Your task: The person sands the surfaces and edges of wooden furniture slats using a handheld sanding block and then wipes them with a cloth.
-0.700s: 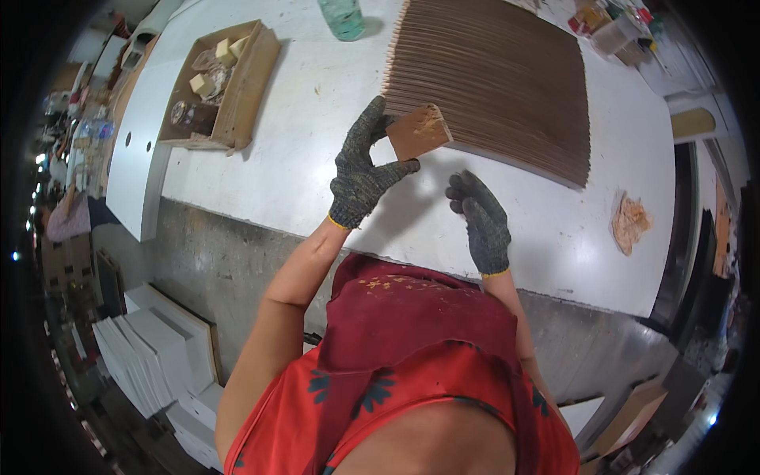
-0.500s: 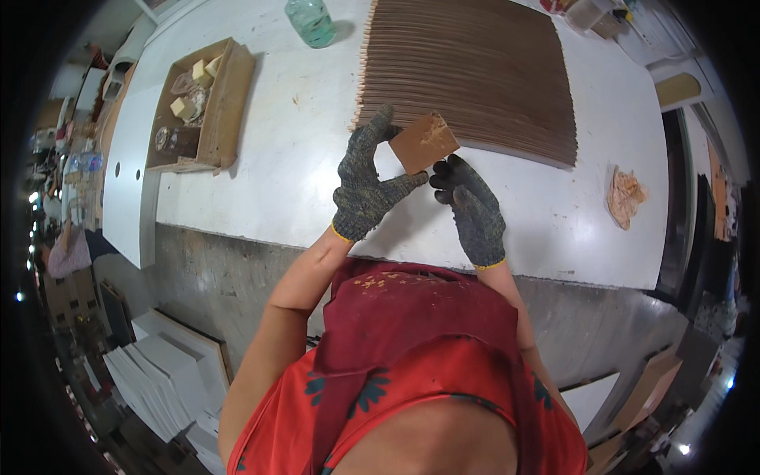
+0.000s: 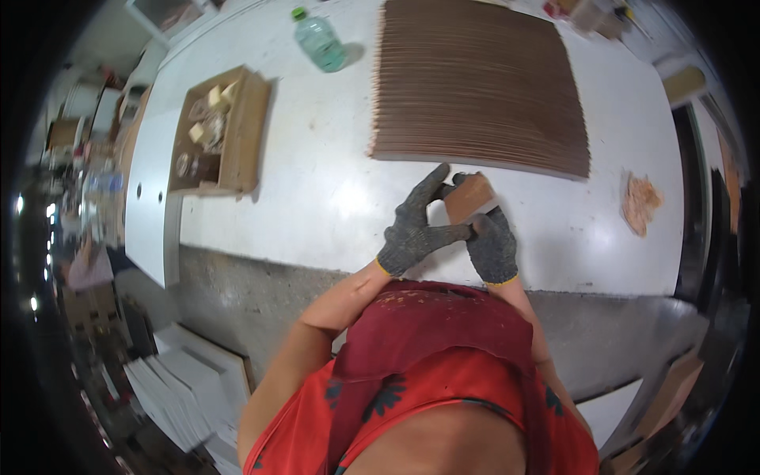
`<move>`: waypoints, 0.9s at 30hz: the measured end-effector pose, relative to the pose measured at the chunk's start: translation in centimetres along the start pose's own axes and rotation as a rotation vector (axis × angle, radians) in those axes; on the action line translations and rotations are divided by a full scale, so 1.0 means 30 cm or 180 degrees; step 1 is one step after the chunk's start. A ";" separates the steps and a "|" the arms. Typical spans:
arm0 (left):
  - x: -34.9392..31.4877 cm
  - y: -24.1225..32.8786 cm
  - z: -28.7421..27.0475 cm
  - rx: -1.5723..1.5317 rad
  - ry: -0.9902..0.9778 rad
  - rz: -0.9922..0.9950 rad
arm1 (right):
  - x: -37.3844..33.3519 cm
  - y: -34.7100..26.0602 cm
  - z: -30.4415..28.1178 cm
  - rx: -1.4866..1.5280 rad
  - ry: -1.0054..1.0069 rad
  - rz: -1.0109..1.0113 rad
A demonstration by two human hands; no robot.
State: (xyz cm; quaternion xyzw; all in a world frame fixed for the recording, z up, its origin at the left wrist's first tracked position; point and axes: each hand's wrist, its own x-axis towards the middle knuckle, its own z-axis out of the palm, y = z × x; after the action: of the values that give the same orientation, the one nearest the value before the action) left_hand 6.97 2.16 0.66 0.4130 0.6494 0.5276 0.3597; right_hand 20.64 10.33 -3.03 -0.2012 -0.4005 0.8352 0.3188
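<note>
Both my hands wear dark grey knitted gloves with yellow cuffs. Between them, above the table's near part, is a small flat brown square piece (image 3: 469,199), tilted, with a paler lower edge; its material is unclear. My left hand (image 3: 416,228) curves around its left side, thumb at the lower corner and forefinger stretched along the upper left. My right hand (image 3: 494,247) grips it from the lower right, some fingers hidden behind it. Just beyond lies a wide stack of thin brown strips (image 3: 479,87), packed side by side on the white table (image 3: 317,174).
An open box (image 3: 247,134) holding pale blocks and a jar stands at the left. A green-capped bottle (image 3: 321,46) is farther back. To the right lies a crumpled peach-coloured cloth or paper (image 3: 640,204). White panels (image 3: 178,392) lean below the table on the left.
Both hands and the brown piece have drawn nearer to my body, away from the strips. The piece has tilted, and my right hand now overlaps it more. The view has shifted slightly.
</note>
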 end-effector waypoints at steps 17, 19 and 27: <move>0.153 -0.222 -0.141 0.1622 0.0694 0.0949 | 0.122 -0.222 -0.706 0.0768 0.2231 -0.1158; 0.184 -0.219 -0.153 0.2040 0.0540 0.1079 | 0.139 -0.234 -0.706 0.0791 0.2240 -0.1130; 0.176 -0.231 -0.157 0.2515 0.0321 0.1602 | 0.102 -0.224 -0.752 0.1034 0.2188 -0.1207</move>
State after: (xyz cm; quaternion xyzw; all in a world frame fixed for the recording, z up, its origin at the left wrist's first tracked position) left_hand -0.49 4.46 -5.43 0.6367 0.6968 0.3303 0.0039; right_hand 34.29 27.86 -11.42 -0.3380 -0.1639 0.6983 0.6093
